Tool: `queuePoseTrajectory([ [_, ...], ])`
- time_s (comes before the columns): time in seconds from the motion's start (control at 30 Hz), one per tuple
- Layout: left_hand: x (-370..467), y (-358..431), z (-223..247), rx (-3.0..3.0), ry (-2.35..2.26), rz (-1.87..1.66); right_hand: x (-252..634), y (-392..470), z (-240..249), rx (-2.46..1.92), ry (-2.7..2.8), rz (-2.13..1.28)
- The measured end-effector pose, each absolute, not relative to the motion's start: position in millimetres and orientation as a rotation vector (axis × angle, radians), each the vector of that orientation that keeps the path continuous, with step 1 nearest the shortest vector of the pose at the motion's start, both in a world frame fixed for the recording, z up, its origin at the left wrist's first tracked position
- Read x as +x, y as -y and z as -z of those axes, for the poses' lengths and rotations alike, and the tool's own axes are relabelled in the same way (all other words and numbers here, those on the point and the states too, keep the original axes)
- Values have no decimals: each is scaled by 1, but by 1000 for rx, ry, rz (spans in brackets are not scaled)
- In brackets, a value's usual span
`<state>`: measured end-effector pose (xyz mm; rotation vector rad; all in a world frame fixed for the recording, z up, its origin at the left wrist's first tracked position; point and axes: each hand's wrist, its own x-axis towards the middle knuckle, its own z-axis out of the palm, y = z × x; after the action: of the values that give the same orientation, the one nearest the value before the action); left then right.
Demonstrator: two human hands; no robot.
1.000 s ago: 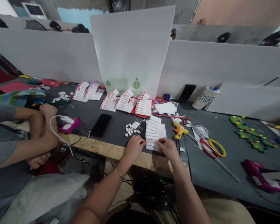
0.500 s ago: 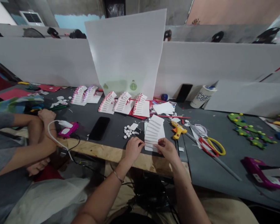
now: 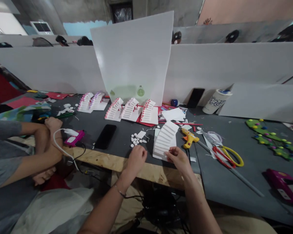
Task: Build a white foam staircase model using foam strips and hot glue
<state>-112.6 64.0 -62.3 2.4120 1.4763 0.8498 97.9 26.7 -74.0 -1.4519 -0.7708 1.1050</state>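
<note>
A white model staircase (image 3: pixel 166 136) on a white base lies at the table's front edge, its steps fanned in a curve. My right hand (image 3: pixel 179 160) pinches its lower right edge between thumb and fingers. Left of the staircase, my left hand (image 3: pixel 137 158) rests at the table edge, apart from it, fingers curled together; whether anything small is in them is hidden. Just beyond that hand is a pile of small white round pieces (image 3: pixel 135 140) with a white card scrap (image 3: pixel 141 134). A yellow glue gun (image 3: pixel 190 139) lies to the right of the staircase.
Finished-looking staircases with red-pink edges (image 3: pixel 147 112) stand behind. A black phone (image 3: pixel 105 136) lies left, near a pink power strip (image 3: pixel 74 138) and a co-worker's folded arms (image 3: pixel 45 143). Scissors (image 3: pixel 226 156), a glue stick (image 3: pixel 246 180) and a white cup (image 3: pixel 216 101) are to the right.
My left hand has come off the staircase's left edge and drawn slightly away. My right hand still pinches the staircase, which is tilted a little to the right. The camera view has shifted slightly.
</note>
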Motion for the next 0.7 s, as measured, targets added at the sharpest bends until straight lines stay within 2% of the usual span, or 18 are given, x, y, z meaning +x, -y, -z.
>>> queuePoseTrajectory([
  [0.1, -157, -72, 44, 2156, -1879, -1392, 98, -26, 73, -1438, 763, -1125],
  [0.17, -175, -73, 30, 1995, -1984, -1600, 98, -26, 72, -1430, 756, -1142],
  [0.23, -174, -74, 21, 2042, -1806, -1458, 97, -26, 71, -1428, 758, -1150],
  [0.3, -154, -78, 19, 2079, -1509, -1139, 98, -26, 69, -1432, 756, -1141],
  [0.47, -92, -101, 32, 1674, -1033, -497, 99, -29, 65, -1414, 749, -1093],
  [0.7, -82, -129, 40, 1372, -964, -390, 99, -41, 56, -1415, 846, -960],
])
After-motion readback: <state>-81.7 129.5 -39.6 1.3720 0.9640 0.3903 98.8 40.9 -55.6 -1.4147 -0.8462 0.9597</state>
